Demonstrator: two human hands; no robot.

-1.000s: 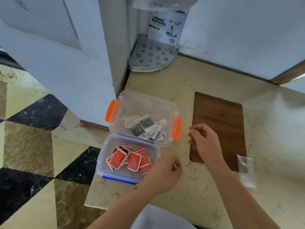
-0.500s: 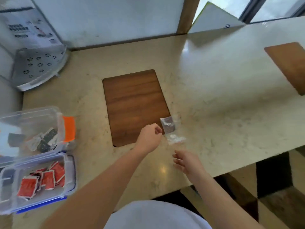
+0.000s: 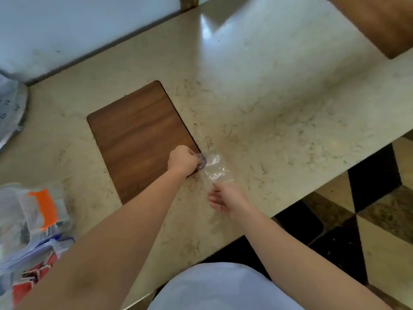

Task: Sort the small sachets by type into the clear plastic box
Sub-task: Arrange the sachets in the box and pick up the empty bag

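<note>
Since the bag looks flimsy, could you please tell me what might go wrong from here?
The left hand pinches only one end of the clear plastic bag, so it could slip or spill whatever it holds. The right hand is open just beneath it, gripping nothing. The bag lies near the counter edge, so dropped contents might reach the floor.

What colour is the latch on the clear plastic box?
Orange latch on the clear plastic box, seen in the head view, at the left.

A beige marble counter (image 3: 257, 90) with a wooden inlay (image 3: 138, 130) meets a white wall (image 3: 78, 25); checkered marble floor (image 3: 375, 231) below.
</note>
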